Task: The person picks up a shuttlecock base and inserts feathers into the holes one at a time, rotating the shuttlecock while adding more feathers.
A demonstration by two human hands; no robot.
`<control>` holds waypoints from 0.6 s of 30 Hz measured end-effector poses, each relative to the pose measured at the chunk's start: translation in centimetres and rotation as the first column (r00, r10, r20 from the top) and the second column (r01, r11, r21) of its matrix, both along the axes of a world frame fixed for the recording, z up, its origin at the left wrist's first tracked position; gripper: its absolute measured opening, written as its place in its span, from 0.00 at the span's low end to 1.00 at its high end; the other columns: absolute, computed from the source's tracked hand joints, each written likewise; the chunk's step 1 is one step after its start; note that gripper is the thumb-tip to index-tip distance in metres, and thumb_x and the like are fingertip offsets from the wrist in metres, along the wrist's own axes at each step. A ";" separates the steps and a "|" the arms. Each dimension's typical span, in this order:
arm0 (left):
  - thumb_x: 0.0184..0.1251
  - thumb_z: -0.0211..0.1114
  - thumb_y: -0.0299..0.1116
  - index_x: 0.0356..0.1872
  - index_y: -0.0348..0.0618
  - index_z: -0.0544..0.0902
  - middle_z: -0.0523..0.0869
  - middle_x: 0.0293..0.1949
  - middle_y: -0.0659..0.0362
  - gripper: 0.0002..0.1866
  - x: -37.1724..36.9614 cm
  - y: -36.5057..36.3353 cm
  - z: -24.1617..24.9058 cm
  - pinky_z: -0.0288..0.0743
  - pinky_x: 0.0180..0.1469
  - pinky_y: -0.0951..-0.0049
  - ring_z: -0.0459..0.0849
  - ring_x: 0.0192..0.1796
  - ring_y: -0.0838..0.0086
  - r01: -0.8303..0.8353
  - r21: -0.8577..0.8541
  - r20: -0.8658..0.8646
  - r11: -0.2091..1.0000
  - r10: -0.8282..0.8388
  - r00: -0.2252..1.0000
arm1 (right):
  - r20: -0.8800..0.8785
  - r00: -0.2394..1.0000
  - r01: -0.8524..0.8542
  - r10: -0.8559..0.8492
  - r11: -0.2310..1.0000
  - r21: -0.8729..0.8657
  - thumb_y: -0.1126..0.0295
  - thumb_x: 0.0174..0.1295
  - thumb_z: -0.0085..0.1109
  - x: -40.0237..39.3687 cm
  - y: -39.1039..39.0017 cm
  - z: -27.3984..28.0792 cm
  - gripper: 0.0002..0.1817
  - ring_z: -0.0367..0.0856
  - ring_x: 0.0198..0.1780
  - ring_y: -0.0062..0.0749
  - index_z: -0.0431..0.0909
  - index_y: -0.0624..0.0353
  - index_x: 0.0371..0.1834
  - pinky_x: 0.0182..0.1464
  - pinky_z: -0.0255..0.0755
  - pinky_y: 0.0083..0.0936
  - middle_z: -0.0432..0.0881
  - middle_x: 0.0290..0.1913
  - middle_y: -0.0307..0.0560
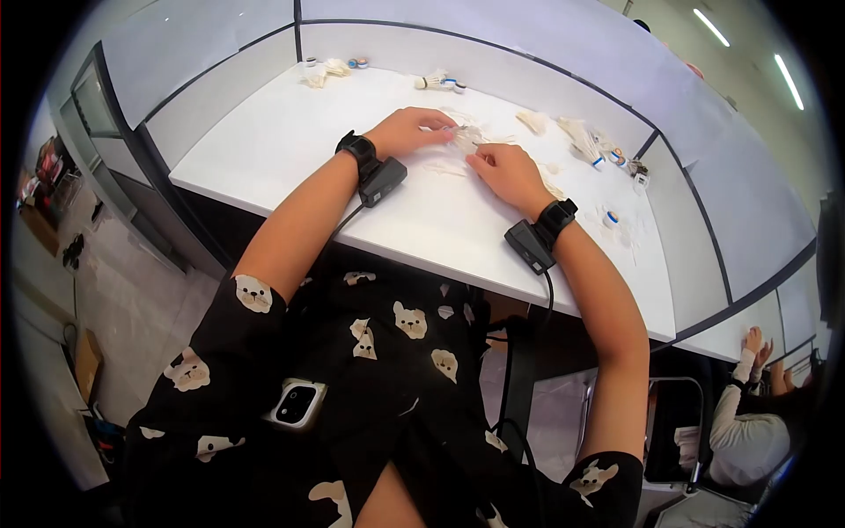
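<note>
My left hand (409,130) reaches in from the left, its thumb and fingers closed on pale shuttlecock feathers (464,141) above the white table. From the right, my right hand (509,174) has its fingers curled in and pinched at the near side of the same feathers. Fingers partly cover the piece, so its exact form is hard to make out. Loose feathers lie under and around both hands. Beyond them lies a shuttlecock (429,83) beside small blue-banded cork bases. A single cork base (610,218) stands right of my right hand.
More feathers (330,72) and cork bases (356,63) lie at the back left. A pile of shuttlecock parts (585,145) is at the right. Grey partitions (387,48) edge the white table (290,150). Another person (748,431) sits at the lower right.
</note>
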State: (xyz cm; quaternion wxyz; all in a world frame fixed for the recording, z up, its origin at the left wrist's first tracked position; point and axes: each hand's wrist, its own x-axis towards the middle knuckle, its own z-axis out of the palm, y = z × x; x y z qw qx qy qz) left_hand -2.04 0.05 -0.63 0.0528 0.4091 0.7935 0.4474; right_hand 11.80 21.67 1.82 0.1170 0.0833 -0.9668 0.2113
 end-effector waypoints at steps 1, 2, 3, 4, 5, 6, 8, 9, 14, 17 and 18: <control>0.70 0.72 0.51 0.60 0.52 0.88 0.89 0.55 0.54 0.23 0.1 0.0 -0.1 0.74 0.66 0.63 0.84 0.62 0.65 -0.006 0.004 -0.005 1.000 0.006 1.000 | -0.009 1.000 -0.005 0.005 1.000 -0.002 0.54 0.69 0.59 0.0 0.1 -0.2 0.17 0.86 0.41 0.52 0.89 0.55 0.42 0.45 0.77 0.44 0.89 0.37 0.54; 0.70 0.72 0.51 0.60 0.52 0.88 0.89 0.55 0.54 0.23 0.0 0.1 0.0 0.74 0.66 0.63 0.84 0.62 0.65 -0.010 0.009 -0.013 1.000 0.010 1.000 | -0.008 1.000 -0.003 0.003 1.000 -0.015 0.54 0.69 0.59 0.0 0.2 -0.3 0.17 0.86 0.41 0.52 0.89 0.55 0.42 0.45 0.77 0.44 0.89 0.37 0.54; 0.71 0.70 0.51 0.60 0.50 0.87 0.89 0.55 0.54 0.23 0.1 0.2 0.4 0.74 0.66 0.64 0.84 0.62 0.66 -0.006 -0.002 -0.023 1.000 0.006 1.000 | -0.010 1.000 0.000 0.000 1.000 -0.026 0.54 0.69 0.59 -0.1 0.2 -0.4 0.17 0.86 0.41 0.53 0.89 0.55 0.42 0.45 0.77 0.44 0.89 0.38 0.54; 0.73 0.69 0.50 0.60 0.47 0.87 0.89 0.56 0.55 0.23 0.3 0.2 0.5 0.74 0.67 0.64 0.84 0.61 0.68 -0.006 -0.010 -0.032 1.000 0.006 0.999 | -0.011 1.000 0.000 0.000 0.999 -0.034 0.54 0.69 0.59 -0.1 0.2 -0.4 0.17 0.86 0.41 0.53 0.89 0.55 0.42 0.45 0.77 0.44 0.89 0.38 0.54; 0.74 0.68 0.50 0.60 0.45 0.87 0.89 0.56 0.55 0.23 0.6 0.1 0.5 0.74 0.68 0.65 0.84 0.61 0.69 -0.007 -0.019 -0.038 1.000 0.006 0.999 | -0.011 1.000 0.005 -0.005 0.999 -0.032 0.54 0.69 0.59 -0.1 0.1 -0.5 0.17 0.86 0.41 0.53 0.89 0.55 0.42 0.45 0.77 0.44 0.89 0.38 0.54; 0.74 0.68 0.50 0.60 0.45 0.87 0.89 0.56 0.55 0.23 0.7 0.2 0.6 0.74 0.68 0.65 0.84 0.61 0.69 -0.009 -0.026 -0.033 1.000 0.008 0.999 | -0.012 1.000 0.010 -0.010 1.000 -0.030 0.54 0.69 0.59 -0.1 0.1 -0.5 0.17 0.86 0.41 0.53 0.89 0.55 0.42 0.45 0.77 0.44 0.89 0.38 0.54; 0.74 0.68 0.49 0.60 0.46 0.87 0.89 0.55 0.55 0.23 0.7 0.1 0.7 0.74 0.67 0.65 0.84 0.60 0.69 -0.020 -0.037 -0.028 0.999 0.019 0.999 | -0.017 1.000 0.016 -0.017 1.000 -0.023 0.54 0.69 0.59 -0.1 0.1 -0.4 0.17 0.86 0.41 0.53 0.89 0.56 0.42 0.45 0.77 0.44 0.89 0.37 0.54; 0.74 0.68 0.49 0.60 0.46 0.87 0.89 0.55 0.55 0.22 0.7 0.1 0.8 0.74 0.67 0.65 0.84 0.60 0.69 -0.019 -0.036 -0.031 0.999 0.018 0.999 | -0.018 1.000 0.018 -0.018 1.000 -0.018 0.54 0.69 0.59 -0.1 0.1 -0.4 0.17 0.86 0.41 0.53 0.89 0.56 0.42 0.45 0.77 0.44 0.89 0.37 0.54; 0.75 0.68 0.49 0.60 0.48 0.87 0.89 0.55 0.55 0.22 0.3 0.1 0.3 0.75 0.66 0.65 0.84 0.59 0.69 -0.009 -0.017 -0.047 1.000 0.009 0.999 | -0.023 1.000 0.004 -0.004 1.000 0.008 0.55 0.69 0.60 -0.3 0.1 -0.4 0.17 0.86 0.40 0.53 0.89 0.57 0.40 0.45 0.78 0.44 0.88 0.35 0.56; 0.74 0.68 0.48 0.60 0.48 0.87 0.89 0.55 0.55 0.21 0.9 0.0 0.7 0.75 0.66 0.65 0.85 0.59 0.69 -0.008 -0.030 -0.027 1.000 0.007 1.000 | -0.029 1.000 0.007 -0.007 1.000 0.002 0.56 0.69 0.59 0.1 -0.1 -0.2 0.17 0.86 0.39 0.53 0.89 0.57 0.40 0.45 0.78 0.44 0.88 0.35 0.55; 0.74 0.69 0.48 0.60 0.47 0.87 0.89 0.55 0.55 0.21 1.0 0.1 0.8 0.75 0.66 0.65 0.85 0.58 0.69 -0.012 -0.027 -0.018 1.000 0.011 1.000 | -0.030 0.999 0.011 -0.011 1.000 0.004 0.56 0.69 0.59 0.2 -0.2 -0.1 0.17 0.86 0.39 0.53 0.89 0.57 0.40 0.45 0.78 0.45 0.89 0.35 0.55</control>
